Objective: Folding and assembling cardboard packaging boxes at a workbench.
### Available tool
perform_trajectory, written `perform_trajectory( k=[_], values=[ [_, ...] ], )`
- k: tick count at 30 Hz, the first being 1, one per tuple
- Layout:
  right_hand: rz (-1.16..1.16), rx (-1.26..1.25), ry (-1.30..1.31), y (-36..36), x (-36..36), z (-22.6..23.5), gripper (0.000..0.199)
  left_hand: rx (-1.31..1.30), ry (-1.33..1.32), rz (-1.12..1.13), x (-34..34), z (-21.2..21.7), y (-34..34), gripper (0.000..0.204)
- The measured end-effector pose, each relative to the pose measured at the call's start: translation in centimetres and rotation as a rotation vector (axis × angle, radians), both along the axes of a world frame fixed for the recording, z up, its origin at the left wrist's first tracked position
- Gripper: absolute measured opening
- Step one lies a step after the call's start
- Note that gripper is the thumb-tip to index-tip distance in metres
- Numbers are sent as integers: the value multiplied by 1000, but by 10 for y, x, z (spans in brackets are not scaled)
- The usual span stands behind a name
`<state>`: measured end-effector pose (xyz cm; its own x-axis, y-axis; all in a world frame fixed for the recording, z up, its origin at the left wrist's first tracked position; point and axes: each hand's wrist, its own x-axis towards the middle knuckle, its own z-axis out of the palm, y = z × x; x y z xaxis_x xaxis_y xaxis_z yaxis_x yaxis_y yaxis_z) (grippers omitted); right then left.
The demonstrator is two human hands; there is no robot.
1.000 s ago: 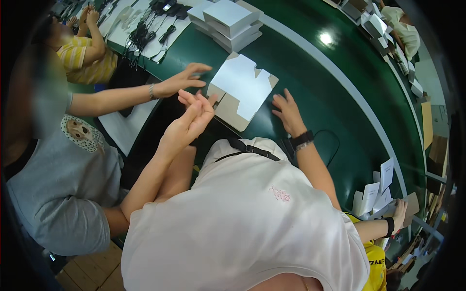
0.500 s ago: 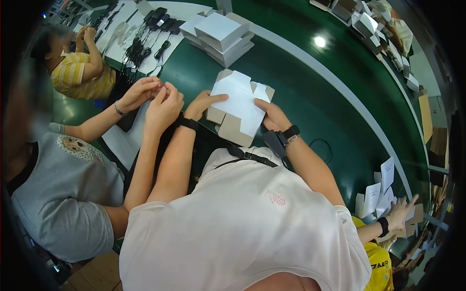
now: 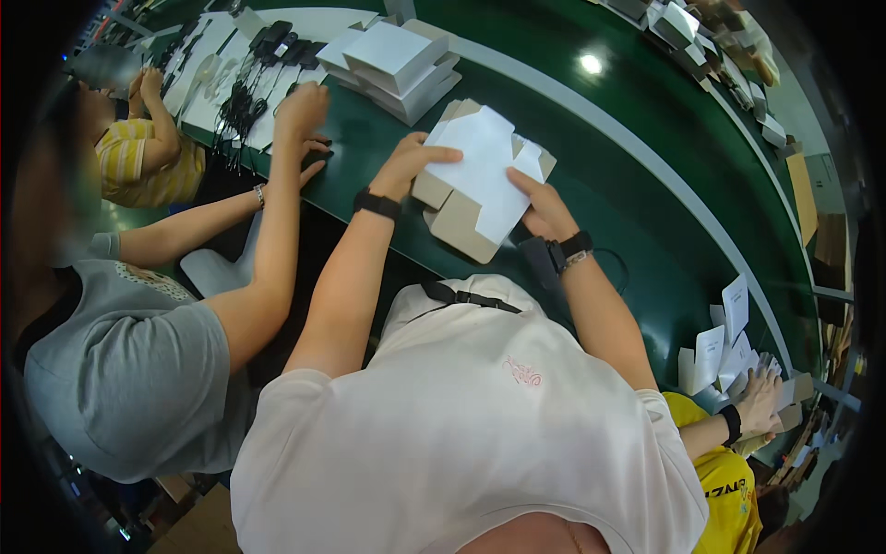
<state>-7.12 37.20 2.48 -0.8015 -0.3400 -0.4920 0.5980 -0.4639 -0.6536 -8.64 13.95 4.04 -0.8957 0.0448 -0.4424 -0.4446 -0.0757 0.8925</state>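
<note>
The person in the white shirt had a flat cardboard box blank on the near edge of the green table, white on its upper face and plain brown on the flaps that stuck out at the left and bottom. The left hand lay over the blank's upper left corner, fingers together and curled down onto the card, with one finger stretched along the white panel. The right hand gripped the lower right edge, thumb on top and the other fingers tucked beneath, so it was pinched on the card; I could not see the tips underneath.

To my eye the blank was a light thing, thin and stiff only along its panels, hinging easily at the scored folds. It looked likely to crease or tear at the tabs if grasped there, so the broad panel edges near the folds seemed the safest place to hold. The white face looked smooth and perhaps a little slick.

Just beyond it stood a stack of folded white boxes, near but apart. To the left, a neighbour's hand rested on the table edge beside a row of black cables on white sheets. Far to the right another person's hand rested on a pile of small white cards
</note>
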Motion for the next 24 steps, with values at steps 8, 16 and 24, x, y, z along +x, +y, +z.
perform_trajectory(
  k=[8,16,24],
  values=[
    [-132,372,192,21,-61,5,49,-37,71,-61,-66,9,31,77],
    [-244,897,443,20,-72,-41,79,-850,347,36,-75,-14,39,58],
    [-44,924,286,22,-80,-24,33,-969,393,48,-94,-16,38,45]
  ],
)
